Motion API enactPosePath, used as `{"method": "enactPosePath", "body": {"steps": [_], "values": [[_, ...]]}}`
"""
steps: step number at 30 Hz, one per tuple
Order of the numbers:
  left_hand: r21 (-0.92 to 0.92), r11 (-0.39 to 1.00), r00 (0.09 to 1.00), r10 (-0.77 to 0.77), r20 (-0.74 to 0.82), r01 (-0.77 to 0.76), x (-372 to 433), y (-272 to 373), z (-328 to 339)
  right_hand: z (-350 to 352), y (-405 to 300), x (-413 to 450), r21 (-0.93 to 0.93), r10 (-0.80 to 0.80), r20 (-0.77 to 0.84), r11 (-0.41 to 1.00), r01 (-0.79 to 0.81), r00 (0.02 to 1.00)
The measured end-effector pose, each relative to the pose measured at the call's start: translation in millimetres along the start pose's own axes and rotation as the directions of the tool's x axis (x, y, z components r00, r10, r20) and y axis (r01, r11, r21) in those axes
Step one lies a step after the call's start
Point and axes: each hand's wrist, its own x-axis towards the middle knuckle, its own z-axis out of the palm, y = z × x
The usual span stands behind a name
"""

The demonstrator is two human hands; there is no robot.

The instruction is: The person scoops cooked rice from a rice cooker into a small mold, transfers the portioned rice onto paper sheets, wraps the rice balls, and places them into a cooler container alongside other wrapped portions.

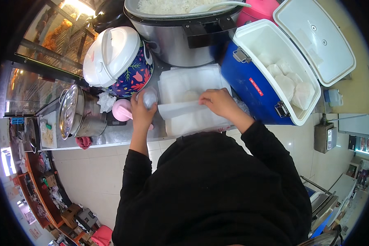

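Note:
My left hand [143,110] has its thumb and fingers around a rounded clear plastic thing [150,97], perhaps a cup or bag. A pink plastic scoop-like tool [121,109] lies by that wrist, its handle partly hidden beneath the arm. Between my hands is a stack of white wrapping paper [190,77] on the counter. My right hand [220,103] pinches the edge of a raised paper flap [181,109], which curls across the stack. Just above the flap, a pale round mound [190,96] shows faintly; whether it is rice cannot be told.
Behind the paper stands a large cooker of white rice [172,6] with a white paddle [216,6]. An open blue cooler box [249,86] at right holds several white wrapped bundles [301,93]. A floral food jar [130,70] and lidded steel pot [90,113] stand left.

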Motion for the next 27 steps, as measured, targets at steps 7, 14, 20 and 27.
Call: {"method": "enactPosePath", "body": {"steps": [7, 14, 20, 27], "values": [[-0.011, 0.831, 0.827, 0.554, 0.097, -0.556, -5, 72, 19, 0, 21, 55, 0.031, 0.213, 0.038, 0.976, -0.214, 0.976], [0.034, 0.689, 0.67, 0.692, 0.269, -0.724, -12, 85, 69, 32, 72, 75, -0.399, 0.131, -0.23, 0.891, -0.216, 0.964], [-0.055, 0.719, 0.675, 0.674, 0.3, -0.693, 2, 73, 77, 25, 77, 78, -0.412, 0.051, -0.191, 0.902, -0.127, 0.98], [-0.287, 0.926, 0.889, 0.333, 0.315, -0.245, 35, 56, 92, 12, 60, 95, 0.307, 0.141, -0.175, 0.948, -0.082, 0.974]]}}
